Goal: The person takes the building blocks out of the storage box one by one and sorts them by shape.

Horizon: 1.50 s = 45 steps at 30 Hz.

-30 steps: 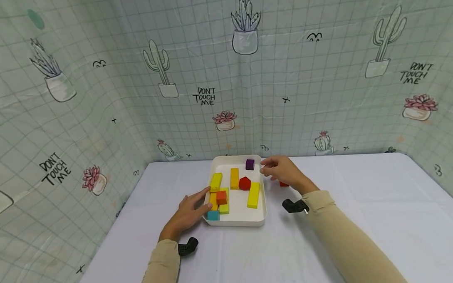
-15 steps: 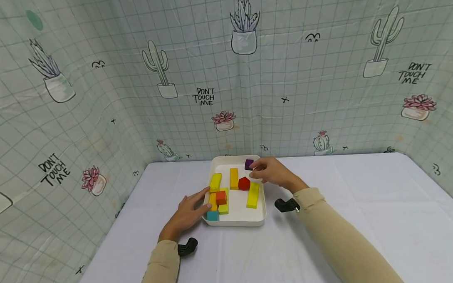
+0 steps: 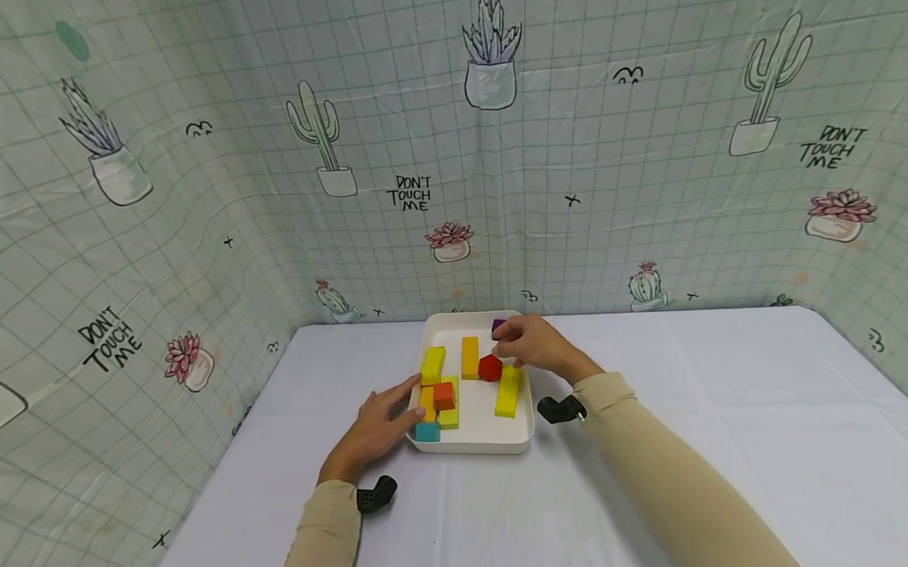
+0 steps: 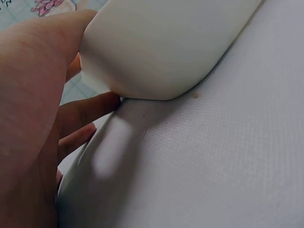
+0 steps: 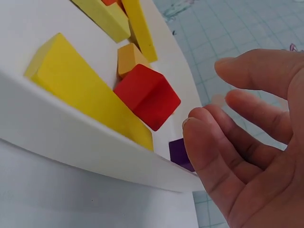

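The white tray (image 3: 482, 443) holds wooden blocks. My left hand (image 3: 372, 428) is at its left side, with the thumb over the rim and a fingertip against the outer wall, as the left wrist view shows. My right hand (image 3: 542, 347) hovers over the tray's back right part, its fingers loosely bent around nothing. Close to those fingers lie a red faceted block (image 5: 149, 97) and a purple block (image 5: 180, 154), partly covered. A long yellow block (image 3: 507, 392) lies nearer the front, and an orange-yellow one (image 3: 469, 358) left of the red one.
In the tray's left part are a yellow block (image 3: 433, 365), an orange-red cube (image 3: 444, 396) and a teal block (image 3: 427, 432) in the front corner. A patterned cloth (image 3: 573, 254) hangs behind the white table (image 3: 729, 407).
My right hand has moved left from beside the tray to over it, now partly covering the purple block. A red block seen right of the tray is hidden behind my arm. My left hand stays put.
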{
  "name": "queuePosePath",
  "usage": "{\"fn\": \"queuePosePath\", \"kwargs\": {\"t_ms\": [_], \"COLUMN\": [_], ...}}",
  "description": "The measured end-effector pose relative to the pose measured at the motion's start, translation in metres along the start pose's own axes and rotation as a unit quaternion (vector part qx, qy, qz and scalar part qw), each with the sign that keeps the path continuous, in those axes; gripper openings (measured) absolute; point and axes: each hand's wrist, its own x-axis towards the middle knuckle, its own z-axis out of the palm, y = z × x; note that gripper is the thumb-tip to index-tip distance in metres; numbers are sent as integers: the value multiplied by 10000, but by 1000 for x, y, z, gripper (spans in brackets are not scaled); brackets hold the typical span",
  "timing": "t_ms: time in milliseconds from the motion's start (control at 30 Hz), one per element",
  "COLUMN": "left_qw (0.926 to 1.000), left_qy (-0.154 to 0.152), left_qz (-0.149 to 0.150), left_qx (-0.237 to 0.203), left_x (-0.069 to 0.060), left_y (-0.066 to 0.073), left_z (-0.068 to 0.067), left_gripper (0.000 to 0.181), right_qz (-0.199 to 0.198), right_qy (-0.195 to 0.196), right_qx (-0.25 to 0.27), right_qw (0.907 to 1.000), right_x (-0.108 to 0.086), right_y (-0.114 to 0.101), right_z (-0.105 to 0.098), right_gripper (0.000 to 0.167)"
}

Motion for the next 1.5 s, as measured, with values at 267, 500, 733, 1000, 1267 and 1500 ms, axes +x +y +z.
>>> {"fn": "queuePosePath", "kwargs": {"t_ms": [267, 500, 733, 1000, 1267, 1500], "left_qw": [9999, 9998, 9997, 9997, 9998, 9998], "left_qy": [48, 102, 136, 168, 172, 165], "left_qz": [61, 91, 120, 109, 86, 97], "left_qx": [64, 134, 132, 121, 102, 87], "left_x": [-1, 0, 1, 0, -2, -2], "left_y": [3, 4, 1, 0, 1, 1], "left_z": [1, 1, 2, 3, 3, 2], "left_gripper": [64, 63, 63, 62, 62, 62], "right_qz": [238, 419, 548, 568, 548, 529], "right_qy": [-48, -56, -230, -304, -275, -276], "right_qx": [-278, -621, -897, -1396, -1621, -1797], "right_qw": [9993, 9972, 9942, 9881, 9849, 9819], "right_x": [1, 5, 6, 9, 10, 8], "right_y": [-4, -3, -11, -12, -10, -12], "right_z": [5, 7, 11, 17, 21, 23], "right_gripper": [40, 41, 38, 37, 37, 38]}}
